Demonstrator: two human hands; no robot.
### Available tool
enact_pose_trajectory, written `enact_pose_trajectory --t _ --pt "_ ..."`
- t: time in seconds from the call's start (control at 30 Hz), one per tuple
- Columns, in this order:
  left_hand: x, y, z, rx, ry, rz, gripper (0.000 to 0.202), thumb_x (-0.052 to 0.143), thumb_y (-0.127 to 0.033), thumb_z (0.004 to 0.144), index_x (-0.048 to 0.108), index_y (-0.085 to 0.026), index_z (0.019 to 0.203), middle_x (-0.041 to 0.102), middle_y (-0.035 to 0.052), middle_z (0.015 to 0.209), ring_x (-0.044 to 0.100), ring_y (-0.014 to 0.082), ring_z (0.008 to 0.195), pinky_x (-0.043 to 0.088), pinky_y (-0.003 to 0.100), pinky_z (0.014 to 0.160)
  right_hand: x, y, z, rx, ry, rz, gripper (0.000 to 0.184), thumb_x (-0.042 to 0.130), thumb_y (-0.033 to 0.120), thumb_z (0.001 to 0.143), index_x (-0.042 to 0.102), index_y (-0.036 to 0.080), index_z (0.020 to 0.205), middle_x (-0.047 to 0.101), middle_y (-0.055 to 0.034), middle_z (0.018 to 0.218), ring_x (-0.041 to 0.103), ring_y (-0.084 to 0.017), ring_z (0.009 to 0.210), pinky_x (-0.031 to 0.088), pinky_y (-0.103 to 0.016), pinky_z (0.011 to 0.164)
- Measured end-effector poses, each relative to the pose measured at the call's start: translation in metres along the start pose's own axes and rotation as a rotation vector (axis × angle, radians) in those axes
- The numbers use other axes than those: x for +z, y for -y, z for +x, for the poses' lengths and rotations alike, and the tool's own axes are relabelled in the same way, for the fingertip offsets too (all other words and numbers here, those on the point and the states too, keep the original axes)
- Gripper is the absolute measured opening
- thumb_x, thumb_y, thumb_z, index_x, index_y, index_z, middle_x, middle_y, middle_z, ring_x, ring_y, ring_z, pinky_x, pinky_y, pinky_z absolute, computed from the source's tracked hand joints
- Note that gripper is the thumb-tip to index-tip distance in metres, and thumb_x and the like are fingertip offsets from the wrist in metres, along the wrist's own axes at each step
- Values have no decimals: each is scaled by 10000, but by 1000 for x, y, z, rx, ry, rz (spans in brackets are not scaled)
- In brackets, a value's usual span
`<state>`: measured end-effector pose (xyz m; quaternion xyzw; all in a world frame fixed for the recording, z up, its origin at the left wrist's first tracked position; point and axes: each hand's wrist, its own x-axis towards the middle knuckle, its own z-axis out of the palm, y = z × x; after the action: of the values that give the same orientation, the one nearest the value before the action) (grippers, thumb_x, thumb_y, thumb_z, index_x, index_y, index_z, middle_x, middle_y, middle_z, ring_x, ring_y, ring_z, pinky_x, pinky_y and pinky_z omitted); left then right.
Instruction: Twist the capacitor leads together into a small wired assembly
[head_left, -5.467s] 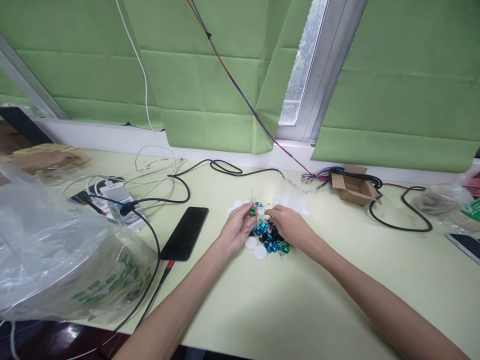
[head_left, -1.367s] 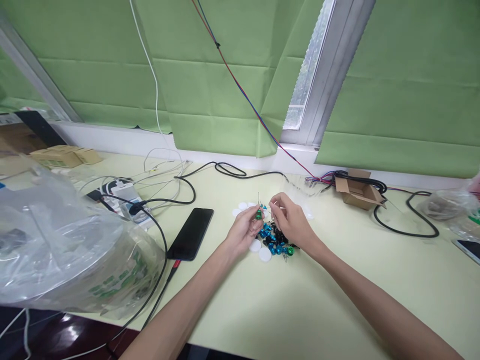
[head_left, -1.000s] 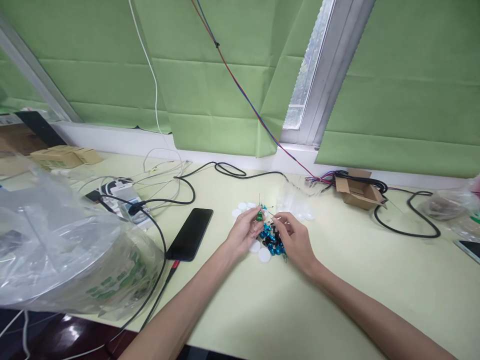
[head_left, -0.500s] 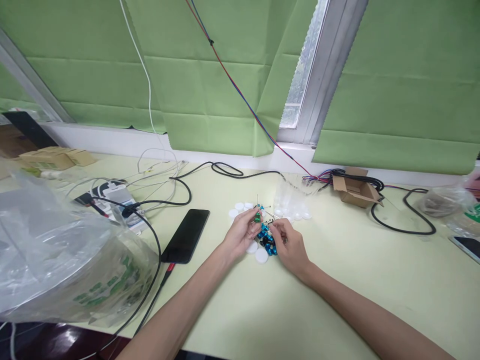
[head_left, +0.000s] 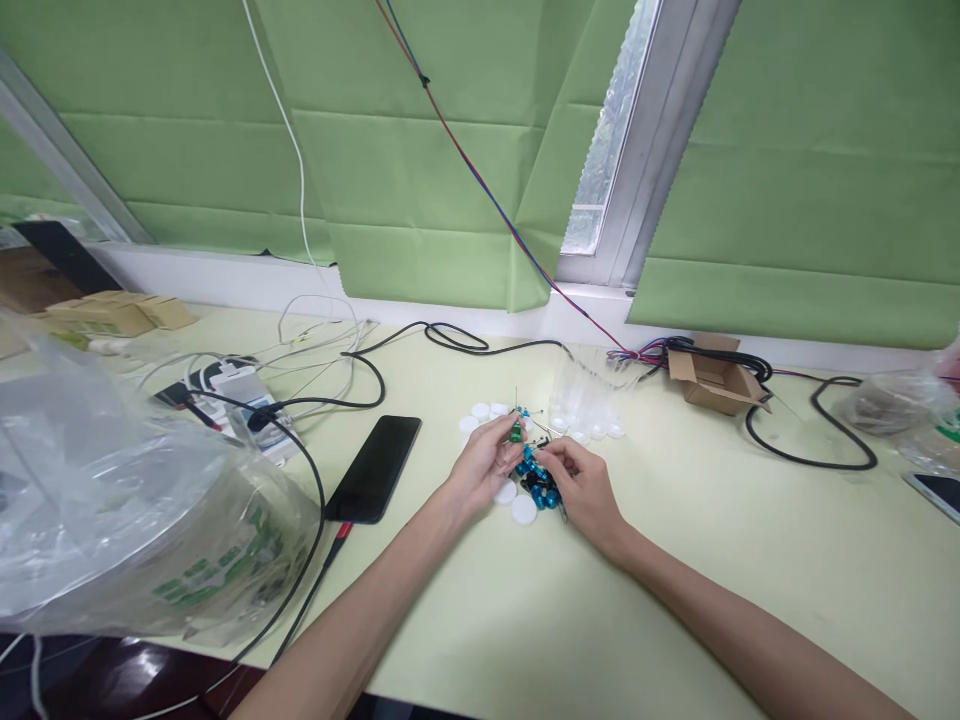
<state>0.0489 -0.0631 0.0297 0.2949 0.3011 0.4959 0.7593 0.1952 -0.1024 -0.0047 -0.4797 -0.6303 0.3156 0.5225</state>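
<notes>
My left hand point(head_left: 486, 465) is closed, pinching a small shiny green piece point(head_left: 516, 432) between thumb and fingers; a thin pin-like wire rises above it. Close by on the right, my right hand point(head_left: 587, 490) has its thumb and forefinger pressed together, and whatever lies between them is too small to make out. Between and below the hands lies a pile of shiny blue and black pieces point(head_left: 541, 488), partly covered by the fingers. White discs point(head_left: 524, 510) surround the pile, and more small blue bits point(head_left: 525, 412) sit just beyond my left fingertips.
A black phone point(head_left: 377, 470) lies left of my forearm, near a large plastic-wrapped bundle point(head_left: 195, 560). Behind the hands are clear tubes with white caps point(head_left: 589, 415). An open cardboard box point(head_left: 716, 385) and black cables stand back right. Another phone point(head_left: 937, 492) is at the right edge.
My right fingertips have shifted slightly left and down over the blue pile. My left hand keeps hold of the green piece, almost unmoved. The whole view has shifted slightly.
</notes>
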Motion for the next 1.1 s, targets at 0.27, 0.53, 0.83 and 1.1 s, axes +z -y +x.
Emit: enact_pose_trajectory --t 0.27,0.53,0.83,1.1 --pt "1 0 0 -12 -1 5 205 734 -255 736 590 -110 717 554 -9 599 332 -1 354 217 142 309 -3 8 8 118 -46 192 351 608 461 860 534 189 651 431 59 507 359 -90 461 300 -225 450" --pt "-3 2 4 -14 6 5 192 705 -251 774 587 -105 731 564 -3 629 329 -7 356 225 142 320 -7 17 16 253 -38 429 408 642 538 818 552 174 658 447 63 466 371 -62 362 251 -195 350" --pt "-3 4 5 -11 5 -23 207 727 -248 759 570 -117 724 466 -54 529 309 1 354 219 141 324 -18 32 23 363 99 707 329 734 407 749 707 167 973 672 -60 914 500 -69 494 332 -193 360" --pt "-4 3 4 -12 9 -21 177 711 -231 768 585 -109 751 525 -29 586 329 -3 363 228 134 321 -18 28 23 298 119 658 326 789 332 724 710 185 1003 693 -36 806 477 -55 460 338 -189 377"
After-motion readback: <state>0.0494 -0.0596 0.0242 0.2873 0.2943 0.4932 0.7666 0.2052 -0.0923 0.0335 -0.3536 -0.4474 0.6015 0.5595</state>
